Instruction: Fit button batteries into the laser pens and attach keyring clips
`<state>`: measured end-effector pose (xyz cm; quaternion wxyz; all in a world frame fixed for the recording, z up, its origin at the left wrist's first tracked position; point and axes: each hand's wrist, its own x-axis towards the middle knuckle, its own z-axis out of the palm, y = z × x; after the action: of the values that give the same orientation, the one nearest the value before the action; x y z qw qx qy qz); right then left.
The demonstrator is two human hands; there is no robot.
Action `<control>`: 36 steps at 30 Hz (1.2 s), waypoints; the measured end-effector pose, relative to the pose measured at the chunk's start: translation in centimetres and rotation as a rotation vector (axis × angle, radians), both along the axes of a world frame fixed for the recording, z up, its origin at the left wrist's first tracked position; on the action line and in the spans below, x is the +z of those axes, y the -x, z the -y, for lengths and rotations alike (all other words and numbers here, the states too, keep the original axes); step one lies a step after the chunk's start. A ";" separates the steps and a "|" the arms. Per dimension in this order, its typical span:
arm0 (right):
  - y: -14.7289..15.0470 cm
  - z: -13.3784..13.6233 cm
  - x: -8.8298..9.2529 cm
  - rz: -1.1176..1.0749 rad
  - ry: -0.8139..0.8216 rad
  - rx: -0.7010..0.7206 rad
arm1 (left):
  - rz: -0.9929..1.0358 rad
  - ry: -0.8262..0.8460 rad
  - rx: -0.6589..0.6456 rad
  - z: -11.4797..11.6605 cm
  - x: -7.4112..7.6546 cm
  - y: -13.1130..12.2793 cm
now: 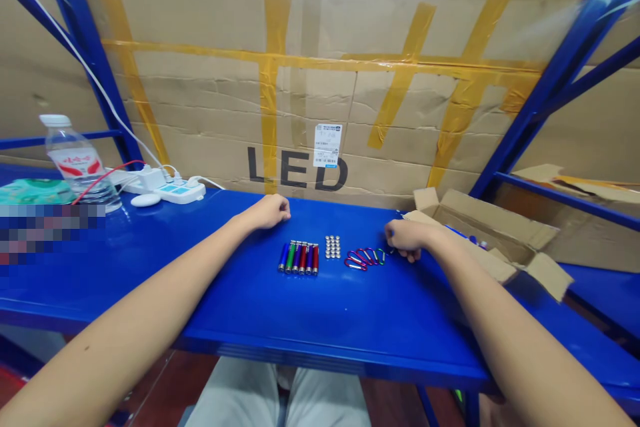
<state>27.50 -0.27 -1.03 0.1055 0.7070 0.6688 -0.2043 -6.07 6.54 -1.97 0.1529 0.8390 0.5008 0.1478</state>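
Left hand (270, 211) is balled into a fist on the blue surface (320, 320), just behind the row of mini flashlights (298, 257). Right hand (409, 239) is curled at the carabiners (364, 257), right of that row. Can't tell if it's gripping one. They look light, stiff and slick, so I'd hook the loop.

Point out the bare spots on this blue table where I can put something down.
Bare: the wide front strip of the blue table, from the coloured tubes to the near edge; also between the power strip and the left hand. Crowded: tubes, silver caps, carabiners, right hand, cardboard box.
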 end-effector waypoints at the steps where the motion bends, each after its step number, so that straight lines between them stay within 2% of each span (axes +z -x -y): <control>1: -0.1 0.1 0.1 -0.002 0.019 -0.001 | -0.014 0.021 0.010 0.0 0.0 0.0; 8: -1.0 0.1 0.0 -0.043 0.058 0.037 | -0.075 0.203 0.058 0.4 0.9 0.2; 17: 0.3 1.0 0.7 -0.100 0.102 0.050 | -0.122 0.488 -0.200 1.7 2.6 1.0; 23: 0.2 0.8 0.7 -0.114 0.102 0.057 | -0.115 0.527 -0.248 2.2 2.8 0.6; 36: 0.7 0.6 1.4 0.042 -0.339 0.133 | -0.078 0.467 -0.256 2.5 3.0 0.2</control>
<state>26.85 -0.90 0.33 0.0121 0.6731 0.7364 -0.0664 -6.28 3.99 1.01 0.3403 0.8426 0.4166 -0.0249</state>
